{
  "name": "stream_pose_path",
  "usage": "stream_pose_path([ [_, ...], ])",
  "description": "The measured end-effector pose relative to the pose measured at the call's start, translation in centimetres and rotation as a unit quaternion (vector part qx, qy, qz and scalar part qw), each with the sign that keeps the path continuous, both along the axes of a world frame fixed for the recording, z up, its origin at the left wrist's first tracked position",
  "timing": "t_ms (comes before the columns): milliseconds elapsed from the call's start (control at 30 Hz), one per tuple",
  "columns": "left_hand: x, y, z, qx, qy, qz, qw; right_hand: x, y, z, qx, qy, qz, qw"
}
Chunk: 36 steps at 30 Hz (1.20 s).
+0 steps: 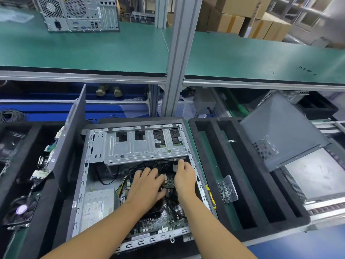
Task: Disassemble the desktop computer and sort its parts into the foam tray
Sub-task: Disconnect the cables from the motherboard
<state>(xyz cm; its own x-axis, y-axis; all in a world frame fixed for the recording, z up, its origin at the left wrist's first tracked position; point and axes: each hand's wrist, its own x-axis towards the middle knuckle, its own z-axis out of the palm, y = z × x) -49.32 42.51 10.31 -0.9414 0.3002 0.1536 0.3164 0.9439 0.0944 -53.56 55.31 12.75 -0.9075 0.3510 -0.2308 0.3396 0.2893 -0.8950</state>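
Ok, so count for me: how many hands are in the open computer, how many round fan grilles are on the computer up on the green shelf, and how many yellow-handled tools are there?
Hands: 2 (left hand, right hand)
Round fan grilles: 2
Yellow-handled tool: 1
Total: 5

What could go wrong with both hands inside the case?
1. The right hand reaches a connector under the drive cage; a skewed pull may damage it.
2. The left hand rests on the motherboard; pressure could bend parts.
3. The open screw box beside the case could be knocked and spill.
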Motion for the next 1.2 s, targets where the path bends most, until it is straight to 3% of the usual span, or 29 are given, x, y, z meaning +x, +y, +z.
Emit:
stream_pose_path([
  [200,0.2,-0.3,0.2,-0.004,-0.032,-0.008,0.999,1.1,0.1,-0.9,0.047,0.000,-0.026,0.999],
  [367,-0.1,0.1,-0.4,0.013,-0.073,0.001,0.997,1.6,0.3,-0.9,0.039,-0.025,-0.054,0.997],
  [533,-0.5,0.1,-1.0,0.022,-0.074,-0.008,0.997,2.3,-0.4,-0.7,-0.035,-0.031,-0.112,0.993],
  [700,-0.8,0.0,-1.4,0.026,-0.067,-0.032,0.997,4.0,-0.2,-0.9,-0.012,-0.022,-0.090,0.996],
  [867,-1.4,0.0,-1.6,0.069,-0.059,-0.013,0.996,4.8,-0.6,-0.6,0.003,-0.020,-0.022,1.000],
  [1033,-1.5,-0.1,-0.8,0.151,-0.078,0.006,0.985,4.7,2.8,0.1,0.087,-0.066,0.150,0.983],
  [1200,-0.4,-0.6,1.2,0.218,-0.049,-0.049,0.974,7.1,3.1,0.8,-0.020,0.021,0.210,0.977],
])
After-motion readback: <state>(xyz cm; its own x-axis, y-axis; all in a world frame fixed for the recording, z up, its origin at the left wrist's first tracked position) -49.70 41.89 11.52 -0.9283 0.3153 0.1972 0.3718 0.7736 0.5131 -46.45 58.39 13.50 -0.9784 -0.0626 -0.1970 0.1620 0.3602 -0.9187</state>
